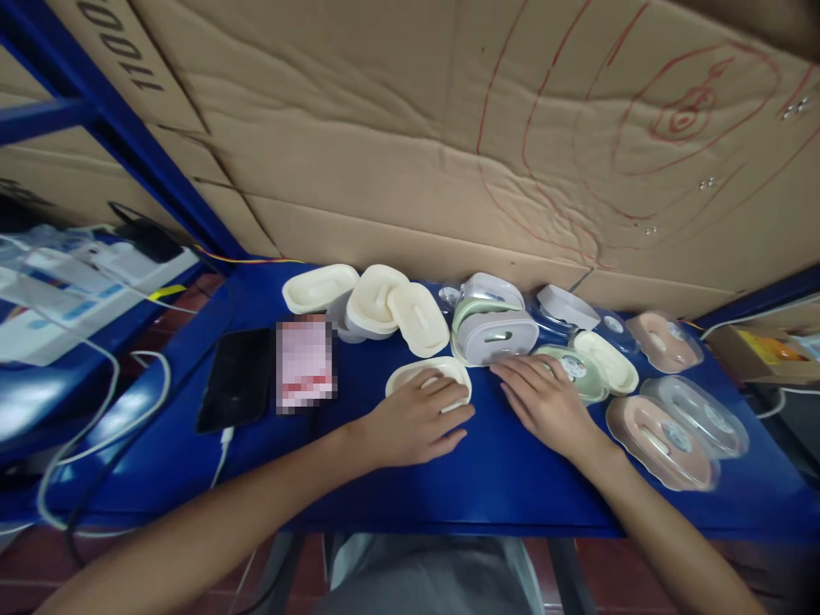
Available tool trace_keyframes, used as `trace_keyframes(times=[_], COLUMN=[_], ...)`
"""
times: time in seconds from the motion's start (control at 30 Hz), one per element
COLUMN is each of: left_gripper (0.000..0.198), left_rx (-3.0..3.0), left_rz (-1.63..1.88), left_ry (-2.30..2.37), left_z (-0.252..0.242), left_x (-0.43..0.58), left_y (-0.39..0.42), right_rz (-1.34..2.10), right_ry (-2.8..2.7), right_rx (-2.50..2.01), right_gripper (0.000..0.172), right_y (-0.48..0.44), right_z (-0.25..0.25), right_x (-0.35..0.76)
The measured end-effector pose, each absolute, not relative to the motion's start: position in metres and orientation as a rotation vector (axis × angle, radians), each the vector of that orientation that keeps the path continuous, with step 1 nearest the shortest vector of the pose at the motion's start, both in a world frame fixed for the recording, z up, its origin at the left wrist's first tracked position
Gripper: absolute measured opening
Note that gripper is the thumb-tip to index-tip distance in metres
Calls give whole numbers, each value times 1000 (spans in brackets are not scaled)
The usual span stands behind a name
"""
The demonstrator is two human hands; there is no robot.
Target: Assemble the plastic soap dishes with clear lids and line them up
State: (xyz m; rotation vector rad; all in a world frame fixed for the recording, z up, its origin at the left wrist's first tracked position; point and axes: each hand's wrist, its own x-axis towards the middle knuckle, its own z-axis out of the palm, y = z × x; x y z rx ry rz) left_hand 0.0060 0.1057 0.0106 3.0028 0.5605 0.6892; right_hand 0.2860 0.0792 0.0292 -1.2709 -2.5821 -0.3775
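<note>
On the blue table, my left hand (419, 418) lies over a cream oval dish (401, 373), its fingers spread across the dish's right part. My right hand (544, 397) rests with fingers apart, its fingertips by the lower edge of a grey-lilac oval lid (500, 336). That lid leans on a green piece (477, 306) and a clear-covered container behind. Right of my right hand is a light green oval container (593, 380) with a round sticker. Cream oval pieces (419, 319) and a cream stack (375, 303) stand behind my left hand.
Peach containers (663, 440) and a clear cover (698, 414) lie on the right. A black phone (236, 378) and a blurred pink item (305, 363) sit on the left, with white cables (115, 376) beyond. A cardboard wall (384, 128) closes off the back.
</note>
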Motion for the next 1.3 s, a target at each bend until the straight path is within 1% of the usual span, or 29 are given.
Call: trace_keyframes(times=[0.13, 0.23, 0.3, 0.4, 0.47, 0.5, 0.63, 0.67, 0.8, 0.9, 1.0, 1.1, 1.17, 1.3], left_gripper=[15, 17, 26, 53, 60, 59, 39, 37, 41, 43, 39, 35, 34, 38], left_rx=[2957, 2920, 2922, 2938, 2939, 2944, 2977, 2980, 2997, 3060, 3176, 3249, 3245, 3170], left_rz=[786, 816, 829, 764, 727, 723, 767, 801, 1091, 1260, 1220, 1073, 1000, 966], left_ry=[822, 1016, 1118, 1250, 1337, 1365, 1351, 1330, 1237, 1092, 837, 676, 716, 810], left_z=[13, 16, 17, 19, 17, 17, 14, 15, 23, 31, 33, 30, 27, 23], left_x=[4, 1, -2, -9, -14, -16, -21, -21, -22, -22, -21, -17, -15, -12], left_y=[111, 115, 119, 128, 135, 139, 148, 149, 145, 136, 126, 119, 118, 120], right_rz=[-448, -496, -523, -532, -518, -511, -493, -481, -418, -390, -323, -286, -303, -388], right_ry=[-2564, -2482, -2436, -2382, -2356, -2348, -2350, -2347, -2306, -2248, -2220, -2255, -2282, -2325], right_rx=[-1362, -1388, -1377, -1366, -1378, -1386, -1392, -1390, -1354, -1219, -1017, -974, -1051, -1343], right_gripper=[44, 39, 35, 31, 30, 29, 28, 28, 31, 34, 45, 55, 55, 49], right_y=[90, 95, 97, 97, 97, 97, 97, 97, 93, 87, 77, 71, 73, 86], right_z=[21, 9, 3, 0, 2, 3, 4, 5, 8, 15, 19, 18, 15, 7], right_x=[270, 268, 272, 279, 281, 281, 280, 279, 277, 274, 269, 262, 259, 261])
